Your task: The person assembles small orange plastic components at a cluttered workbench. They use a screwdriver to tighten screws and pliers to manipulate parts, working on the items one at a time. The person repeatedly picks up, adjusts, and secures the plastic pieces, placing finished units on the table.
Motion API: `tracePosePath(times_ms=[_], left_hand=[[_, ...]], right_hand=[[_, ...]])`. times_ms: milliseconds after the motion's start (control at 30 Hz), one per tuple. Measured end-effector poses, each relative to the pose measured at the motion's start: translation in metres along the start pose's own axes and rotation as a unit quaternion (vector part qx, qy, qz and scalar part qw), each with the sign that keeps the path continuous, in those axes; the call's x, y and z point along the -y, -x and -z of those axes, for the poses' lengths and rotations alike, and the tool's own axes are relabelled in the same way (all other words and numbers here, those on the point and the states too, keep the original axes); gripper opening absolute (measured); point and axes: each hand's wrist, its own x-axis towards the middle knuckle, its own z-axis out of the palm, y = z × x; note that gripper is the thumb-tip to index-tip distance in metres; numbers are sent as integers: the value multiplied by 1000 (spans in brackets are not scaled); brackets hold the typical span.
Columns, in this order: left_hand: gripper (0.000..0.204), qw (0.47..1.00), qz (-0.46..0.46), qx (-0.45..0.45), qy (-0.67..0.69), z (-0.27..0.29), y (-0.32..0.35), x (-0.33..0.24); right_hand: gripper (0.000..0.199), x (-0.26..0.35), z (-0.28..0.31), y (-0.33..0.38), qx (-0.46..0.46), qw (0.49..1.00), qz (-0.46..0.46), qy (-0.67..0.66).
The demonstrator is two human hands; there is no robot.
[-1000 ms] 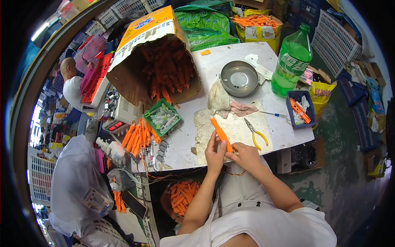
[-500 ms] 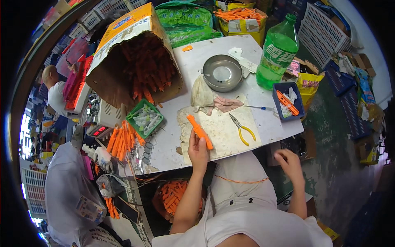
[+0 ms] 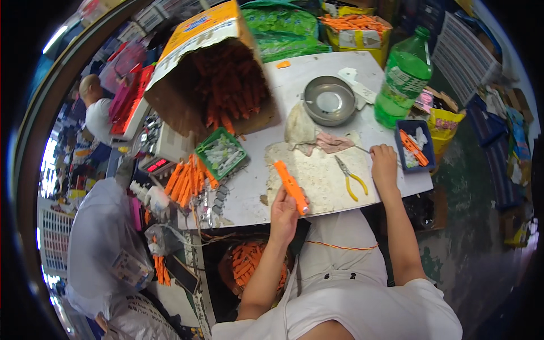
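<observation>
My left hand (image 3: 285,215) holds a long orange plastic piece (image 3: 290,184) over the near edge of the stained work sheet (image 3: 317,195), fingers wrapped round its lower end. At the sheet's right side, my right hand (image 3: 386,169) rests on the table with its fingers closed over the handle of a thin-shafted screwdriver (image 3: 362,149). Only the shaft shows; the hand hides the handle. Between the hands lie pliers with yellow grips (image 3: 351,178). Beyond them are a pink cloth (image 3: 334,143) and a pale cloth (image 3: 299,126).
A metal bowl (image 3: 329,101) and a green bottle (image 3: 403,79) stand farther back. A blue bin (image 3: 416,165) is right of my hand. On the left are a tipped carton (image 3: 170,105) of orange pieces, a green tray (image 3: 222,164) of small parts and loose orange pieces (image 3: 187,182).
My right hand has moved from beside the table's front edge forward onto the screwdriver. My left hand still holds the orange piece. The whole view has shifted a little.
</observation>
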Motion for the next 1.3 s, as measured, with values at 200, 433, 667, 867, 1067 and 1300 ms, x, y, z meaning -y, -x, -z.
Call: tracePosePath(times_ms=[200, 433, 667, 867, 1067, 1300], left_hand=[[58, 997, 29, 53, 47, -3, 12, -7], [56, 993, 34, 85, 74, -3, 13, -8], [58, 997, 48, 67, 9, -3, 17, -8], [57, 991, 95, 36, -87, -9, 19, -12], [55, 987, 101, 38, -122, -4, 22, -16], [59, 969, 124, 91, -194, 1, 18, -34]], right_hand=[[14, 30, 18, 12, 49, 998, 5, -49], [22, 25, 34, 27, 104, 993, -50, 34], [19, 77, 77, 19, 114, 915, -144, -359], [18, 122, 114, 19, 198, 890, -29, -409], [22, 117, 115, 15, 235, 877, -20, -419], [23, 102, 109, 12, 345, 769, -130, -523]])
